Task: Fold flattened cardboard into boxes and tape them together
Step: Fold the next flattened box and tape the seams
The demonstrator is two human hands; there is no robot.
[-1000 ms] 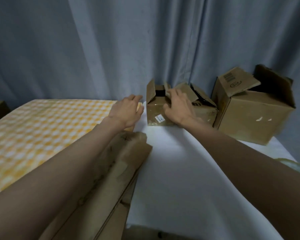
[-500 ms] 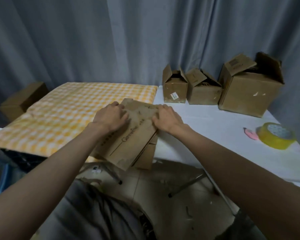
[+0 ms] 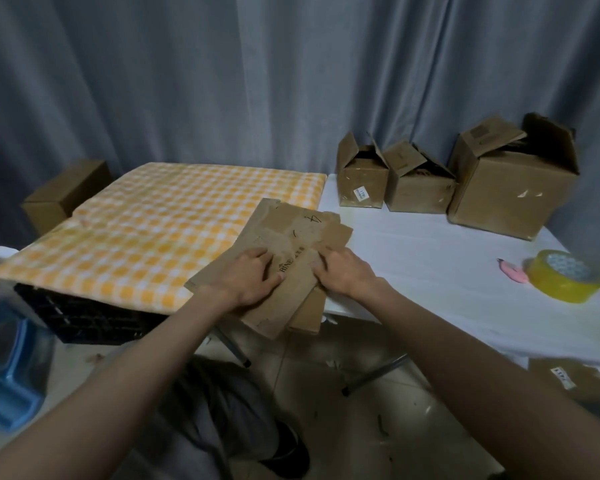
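Grey curtains [image 3: 222,81] hang behind a white-covered bench [image 3: 447,271], which serves as the landmark for everything else. On its left edge, overlapping an orange-checked cloth [image 3: 160,230] that covers a black crate [image 3: 84,317] just beside the bench, lies the flattened cardboard [image 3: 291,237], with at least one more sheet beneath it. Both sheets jut past the bench's near edge.

The left hand [image 3: 253,280] lies palm down on the cardboard, fingers spread loosely and pressing it flat rather than gripping. The right hand [image 3: 343,271] rests on the sheet's right side with fingers curled at a flap edge; whether they pinch the flap or only press on it cannot be told from this angle.

At the back of the bench stand three folded boxes, their top flaps open: a small box [image 3: 361,178] with a white label, a middle box [image 3: 420,188] touching it, and a large box [image 3: 510,188] just to the right. Their insides are dark; the middle one seems to hold something, but it is too dim to name.

Near the bench's right end sits a yellow tape roll [image 3: 561,275], with a small pink object [image 3: 511,275] just beside it. Another closed box [image 3: 63,195] stands well left of the bench, by the curtains.
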